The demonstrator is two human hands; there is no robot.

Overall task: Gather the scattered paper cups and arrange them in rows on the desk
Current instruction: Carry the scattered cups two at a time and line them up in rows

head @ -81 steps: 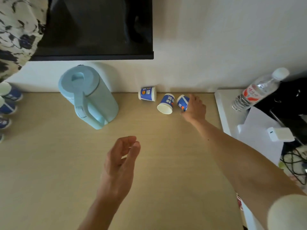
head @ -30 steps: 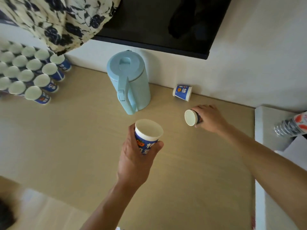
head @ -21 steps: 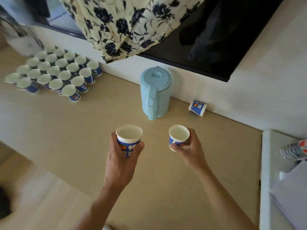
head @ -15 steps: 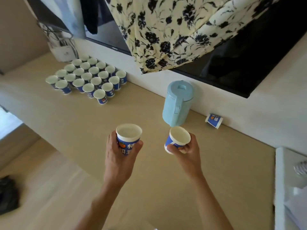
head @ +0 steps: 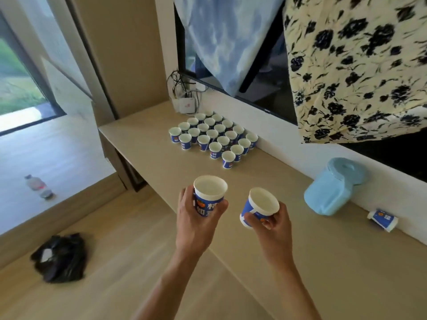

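Observation:
My left hand [head: 196, 225] grips a blue-and-white paper cup [head: 209, 196] upright above the desk's front edge. Just to its right, my right hand [head: 272, 229] holds a second cup [head: 260, 206], tilted with its mouth toward me. Farther along the desk [head: 323, 262], several cups [head: 213, 135] stand mouth-up in rows against the wall. One more cup [head: 382, 220] lies on its side by the wall at the far right.
A light blue kettle [head: 332, 187] stands by the wall between the held cups and the fallen cup. Patterned cloths [head: 351, 65] hang over a dark screen. A white box with cables [head: 186, 105] sits at the desk's far end. A black bag [head: 61, 257] and a bottle [head: 38, 187] lie on the floor.
Both hands picked up a cup each near the kettle. The view has swung left along the desk, bringing the rows of cups nearer the middle and the kettle off to the right.

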